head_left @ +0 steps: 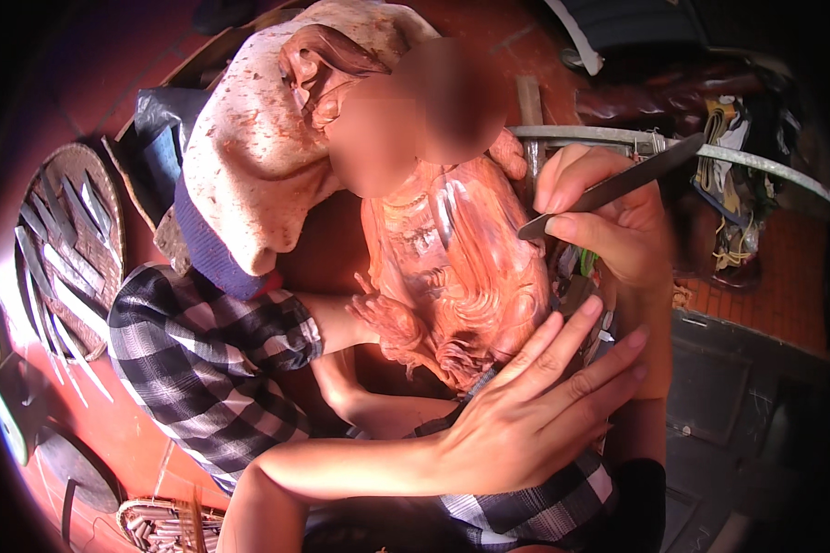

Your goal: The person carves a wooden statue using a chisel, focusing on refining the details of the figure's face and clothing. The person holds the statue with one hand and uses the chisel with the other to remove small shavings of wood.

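Note:
A reddish-brown wooden carving (452, 263) of a robed figure lies at the centre, with deep fold lines down its front. My right hand (622, 240) pinches a flat dark metal chisel (632, 182) between thumb and fingers. The chisel's lower tip is close to the carving's right side; whether it touches the wood is unclear. My left hand (526, 419) is open beside the carving's lower right, fingers extended toward the upper right and nothing in them. Its fingertips overlap my right forearm in this view.
A person in a black-and-white plaid shirt (217, 359) leans beside the carving, hands hidden. A woven tray (69, 155) of metal blades stands at the left. Below it, a basket (148, 505) holds short cylindrical pieces. A curved grey strip (756, 159) arcs across the upper right.

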Tool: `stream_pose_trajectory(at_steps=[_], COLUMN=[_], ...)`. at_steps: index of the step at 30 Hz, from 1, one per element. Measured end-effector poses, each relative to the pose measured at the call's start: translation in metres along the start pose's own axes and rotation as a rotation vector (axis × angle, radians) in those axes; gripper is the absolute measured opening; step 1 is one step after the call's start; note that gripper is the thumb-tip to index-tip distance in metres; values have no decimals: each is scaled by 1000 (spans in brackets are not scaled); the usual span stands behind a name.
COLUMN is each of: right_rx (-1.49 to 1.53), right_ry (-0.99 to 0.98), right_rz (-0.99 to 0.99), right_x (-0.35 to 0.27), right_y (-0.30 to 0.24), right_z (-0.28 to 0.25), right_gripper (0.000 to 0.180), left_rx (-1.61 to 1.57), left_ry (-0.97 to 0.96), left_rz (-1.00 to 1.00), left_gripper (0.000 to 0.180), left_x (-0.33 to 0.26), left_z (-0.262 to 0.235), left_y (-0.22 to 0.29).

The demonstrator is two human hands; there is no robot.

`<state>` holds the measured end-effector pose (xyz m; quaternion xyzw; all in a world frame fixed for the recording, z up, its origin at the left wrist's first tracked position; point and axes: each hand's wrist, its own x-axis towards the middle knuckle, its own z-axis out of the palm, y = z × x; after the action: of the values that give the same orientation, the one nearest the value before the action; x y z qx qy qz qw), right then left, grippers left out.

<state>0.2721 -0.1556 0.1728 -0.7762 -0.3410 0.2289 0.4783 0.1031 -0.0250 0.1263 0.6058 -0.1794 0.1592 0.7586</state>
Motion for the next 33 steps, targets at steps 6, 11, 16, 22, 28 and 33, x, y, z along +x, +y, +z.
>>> stream_pose_trajectory(at_steps=[6, 11, 16, 22, 28, 33], right_rx=[-126, -550, -526, -790, -1161, -1026], right_ry=[-209, -400, -469, -214, -346, -450], right_rz=[126, 15, 40, -646, -646, -432], right_x=[-10, -20, -14, -7, -43, -55], right_y=[-43, -68, -88, -73, -51, -64], right_z=[21, 79, 93, 108, 98, 96], right_gripper=[20, 21, 29, 59, 60, 74], left_rx=[124, 224, 169, -434, -873, -857], left_ry=[375, 417, 459, 530, 253, 186], left_rz=[4, 20, 2, -544, -746, -747], left_gripper=[48, 19, 12, 11, 11, 9], left_x=[-23, -32, -42, -65, -71, -73], left_z=[-27, -57, -98, -111, -54, -40], left_y=[-8, 1, 27, 45, 11, 2])
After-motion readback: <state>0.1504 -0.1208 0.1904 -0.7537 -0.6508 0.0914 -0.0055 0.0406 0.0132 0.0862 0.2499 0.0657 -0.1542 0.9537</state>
